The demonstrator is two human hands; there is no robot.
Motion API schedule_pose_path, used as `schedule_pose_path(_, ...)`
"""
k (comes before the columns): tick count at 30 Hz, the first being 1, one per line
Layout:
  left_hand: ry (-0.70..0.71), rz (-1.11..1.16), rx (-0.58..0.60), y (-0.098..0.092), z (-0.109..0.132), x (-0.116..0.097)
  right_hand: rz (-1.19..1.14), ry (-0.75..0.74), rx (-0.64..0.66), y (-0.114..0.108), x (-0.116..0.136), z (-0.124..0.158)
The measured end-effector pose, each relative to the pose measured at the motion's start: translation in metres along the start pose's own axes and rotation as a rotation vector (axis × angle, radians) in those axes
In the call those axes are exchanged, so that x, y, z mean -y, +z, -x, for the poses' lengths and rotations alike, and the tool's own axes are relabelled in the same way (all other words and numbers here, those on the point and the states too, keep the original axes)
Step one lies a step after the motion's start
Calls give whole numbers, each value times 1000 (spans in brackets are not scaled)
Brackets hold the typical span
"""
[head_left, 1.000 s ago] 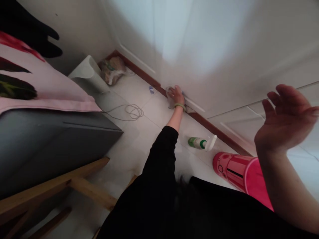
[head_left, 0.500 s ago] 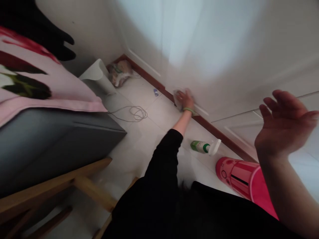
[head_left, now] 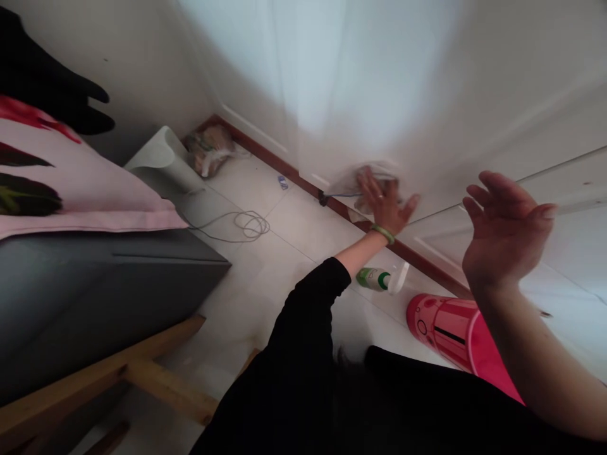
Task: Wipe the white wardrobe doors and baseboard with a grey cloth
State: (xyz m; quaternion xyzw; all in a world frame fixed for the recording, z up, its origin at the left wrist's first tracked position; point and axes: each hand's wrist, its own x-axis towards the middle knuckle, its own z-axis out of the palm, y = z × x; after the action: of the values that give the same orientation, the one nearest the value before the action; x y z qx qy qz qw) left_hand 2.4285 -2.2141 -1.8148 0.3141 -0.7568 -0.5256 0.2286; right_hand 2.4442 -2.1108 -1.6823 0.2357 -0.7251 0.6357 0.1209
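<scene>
cloth (head_left: 345,184) under left hand (head_left: 385,205)

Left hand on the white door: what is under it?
Under the left hand lies a pale cloth, pressed against the white door. The palm covers its right part.

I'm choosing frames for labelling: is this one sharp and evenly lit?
Head view: not quite. The left hand and the cloth under it are smeared by blur. The right hand is soft-edged. A bright pale patch washes out the white door panel. The spray bottle on the floor is readable.
</scene>
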Motion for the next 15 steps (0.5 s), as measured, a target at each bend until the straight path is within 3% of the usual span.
schedule_pose_path(2,134,-33,80,-3,13,-15,-22,-12,-10,3,1,1)
schedule_pose_path(4,291,-72,110,-14,11,-31,-35,-14,-21,4,1,1)
schedule_pose_path(7,614,-114,56,-41,-15,-53,-43,2,-52,3,0,2)
schedule_pose_path(9,660,-126,-31,-62,-44,-56,-49,9,-79,-3,-1,1)
schedule_pose_path(11,459,-120,-172,-81,-78,-41,-44,9,-74,-13,-3,-1)
schedule_pose_path(13,83,-68,-333,-94,-109,-12,-29,1,-40,-25,-5,-3)
schedule_pose_path(15,-243,38,-366,-97,-128,22,-3,-4,27,-35,-6,-4)
